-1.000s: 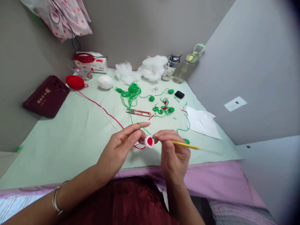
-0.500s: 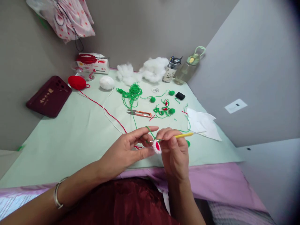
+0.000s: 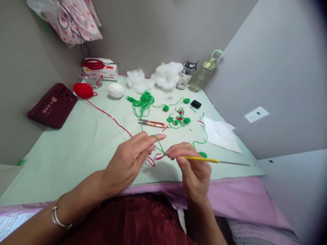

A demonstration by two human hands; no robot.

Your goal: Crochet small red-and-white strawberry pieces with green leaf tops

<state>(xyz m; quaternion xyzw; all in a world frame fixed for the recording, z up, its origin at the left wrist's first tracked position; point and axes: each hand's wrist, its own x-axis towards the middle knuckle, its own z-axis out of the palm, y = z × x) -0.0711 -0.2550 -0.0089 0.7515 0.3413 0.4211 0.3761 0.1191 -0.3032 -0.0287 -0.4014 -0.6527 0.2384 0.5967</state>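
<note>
Green yarn [image 3: 160, 146] runs over the outstretched index finger of my left hand [image 3: 130, 156], whose other fingers are curled in around the strand. A yellow-handled crochet hook [image 3: 204, 159] is gripped in my right hand [image 3: 192, 166], its long metal shaft pointing right. Between the hands, a small white and red crocheted piece [image 3: 158, 156] is seen nearly edge-on by the right fingertips, where the green strand meets it. The hook's working tip is hidden by my right fingers. Red and white yarn tails [image 3: 150, 161] hang below my left fingers.
Thread snips [image 3: 152, 123] lie beyond my hands, near a green yarn tangle [image 3: 144, 100] and small green crocheted balls [image 3: 187, 120]. Farther back are a red yarn ball [image 3: 83, 90], a white yarn ball [image 3: 115, 91], stuffing [image 3: 167, 75], a pen cup [image 3: 184, 79] and a bottle [image 3: 203, 76].
My right hand has shifted slightly right, and the hook now points farther right. The crocheted piece has turned edge-on and moved left. My left hand has drawn back left, its thumb off the piece.
</note>
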